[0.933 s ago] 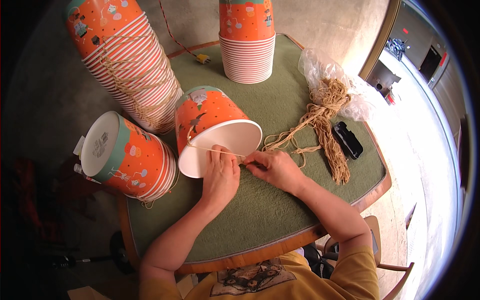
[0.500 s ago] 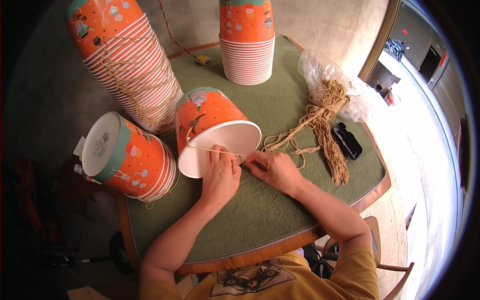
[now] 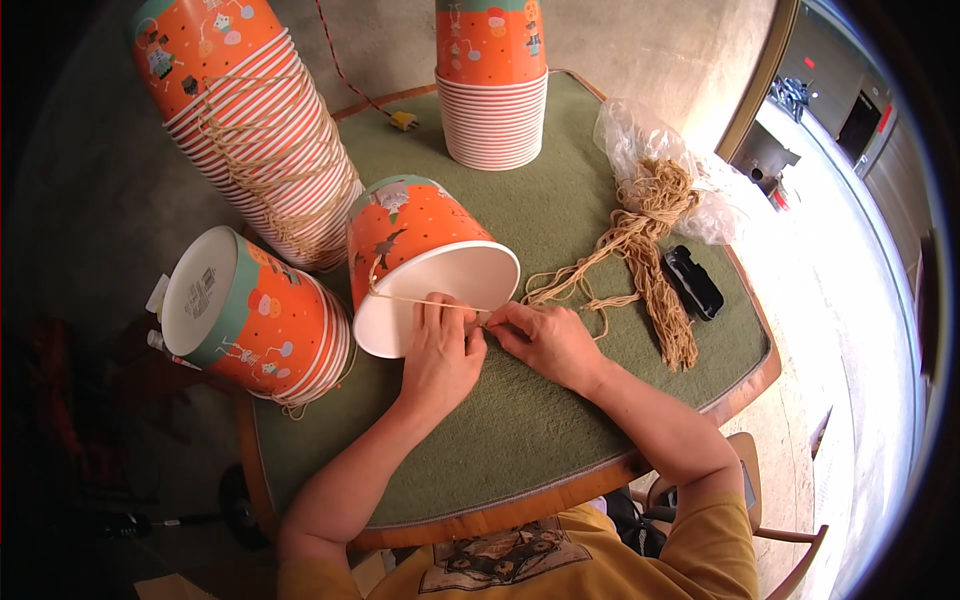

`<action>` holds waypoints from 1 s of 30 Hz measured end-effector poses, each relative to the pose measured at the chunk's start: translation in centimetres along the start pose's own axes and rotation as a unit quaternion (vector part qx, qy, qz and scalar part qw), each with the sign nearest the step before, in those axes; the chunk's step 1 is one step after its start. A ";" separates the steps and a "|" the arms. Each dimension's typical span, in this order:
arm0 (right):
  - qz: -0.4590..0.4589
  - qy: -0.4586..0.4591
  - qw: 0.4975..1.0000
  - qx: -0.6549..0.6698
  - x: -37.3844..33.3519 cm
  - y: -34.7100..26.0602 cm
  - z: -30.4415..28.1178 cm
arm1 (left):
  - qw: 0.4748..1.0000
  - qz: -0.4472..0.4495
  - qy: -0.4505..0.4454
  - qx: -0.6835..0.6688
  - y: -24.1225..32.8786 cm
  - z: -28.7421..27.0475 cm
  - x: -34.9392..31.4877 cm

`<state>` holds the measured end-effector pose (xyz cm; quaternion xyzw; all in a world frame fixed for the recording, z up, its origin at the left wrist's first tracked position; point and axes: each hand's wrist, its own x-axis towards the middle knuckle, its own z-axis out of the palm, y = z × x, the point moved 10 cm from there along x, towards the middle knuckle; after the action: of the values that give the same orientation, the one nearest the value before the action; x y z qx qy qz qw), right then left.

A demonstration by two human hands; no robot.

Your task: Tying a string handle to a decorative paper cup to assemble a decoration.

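An orange paper bucket (image 3: 420, 240) lies on its side on the green table (image 3: 520, 430), its white mouth toward me. A tan string (image 3: 420, 299) runs from a hole in its side across the mouth. My left hand (image 3: 440, 355) rests on the bucket's rim, fingers over the string. My right hand (image 3: 545, 340) is just right of it, pinching the string's end between thumb and fingers near the rim.
A tall tied stack of orange buckets (image 3: 260, 130) leans at the back left; a shorter stack (image 3: 255, 320) lies on its side at the left; another stack (image 3: 492, 80) stands at the back. A bundle of tan strings (image 3: 650, 260), a clear plastic bag (image 3: 650, 150) and a black object (image 3: 693, 282) lie to the right.
Both hands stay at the bucket's rim; the string now shows stretched across the bucket's mouth. The bucket has barely shifted.
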<state>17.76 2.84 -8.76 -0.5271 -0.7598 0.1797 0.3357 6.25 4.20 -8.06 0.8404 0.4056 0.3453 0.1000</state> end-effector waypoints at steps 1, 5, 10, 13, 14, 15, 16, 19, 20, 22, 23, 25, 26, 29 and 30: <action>0.000 0.001 1.000 -0.001 0.0 0.0 -0.1 | 1.000 0.002 -0.003 0.001 -0.2 0.1 0.0; 0.002 0.003 1.000 -0.003 0.0 0.2 0.2 | 1.000 0.012 0.005 -0.003 -0.1 0.1 -0.2; 0.001 -0.006 1.000 -0.017 0.0 0.3 0.4 | 1.000 0.017 0.008 0.007 0.1 0.0 -0.1; 0.003 -0.018 0.999 -0.031 0.0 0.4 0.7 | 1.000 0.019 0.014 0.013 0.0 0.0 -0.1; -0.006 -0.015 0.999 -0.040 -0.1 0.3 0.8 | 1.000 0.018 0.019 0.018 -0.1 0.0 -0.2; -0.016 -0.011 0.999 -0.050 -0.2 0.1 0.8 | 0.999 0.018 0.019 0.018 0.0 0.0 -0.2; -0.016 -0.011 0.999 -0.050 -0.2 0.1 0.8 | 1.000 0.017 0.017 0.017 0.0 0.0 -0.2; -0.022 -0.012 0.998 -0.053 -0.3 -0.3 0.6 | 1.000 0.016 0.004 0.021 0.0 0.1 -0.1; -0.027 -0.014 0.998 -0.053 -0.3 -0.5 0.6 | 1.000 0.016 -0.007 0.026 0.1 0.3 0.0; -0.033 -0.016 0.998 -0.054 -0.2 -0.8 0.5 | 0.999 0.011 -0.012 0.037 0.1 0.3 0.0; -0.030 -0.029 0.997 -0.062 -0.2 -0.7 0.7 | 0.999 0.007 -0.017 0.047 0.1 0.4 0.1; -0.029 -0.043 0.996 -0.068 -0.2 -0.7 1.0 | 0.998 0.012 -0.015 0.058 0.3 0.4 0.1; -0.032 -0.047 0.996 -0.074 -0.2 -0.8 1.1 | 0.997 0.018 -0.013 0.067 0.4 0.4 0.2; -0.034 -0.061 0.993 -0.092 -0.1 -1.0 1.5 | 0.997 0.013 -0.011 0.077 0.4 0.4 0.2; -0.032 -0.069 0.991 -0.106 0.0 -1.0 1.7 | 0.997 0.011 -0.010 0.078 0.3 0.4 0.2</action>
<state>15.92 2.57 -9.35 -0.5209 -0.8126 0.1236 0.2302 6.77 4.18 -8.13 0.8536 0.4209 0.3052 0.0340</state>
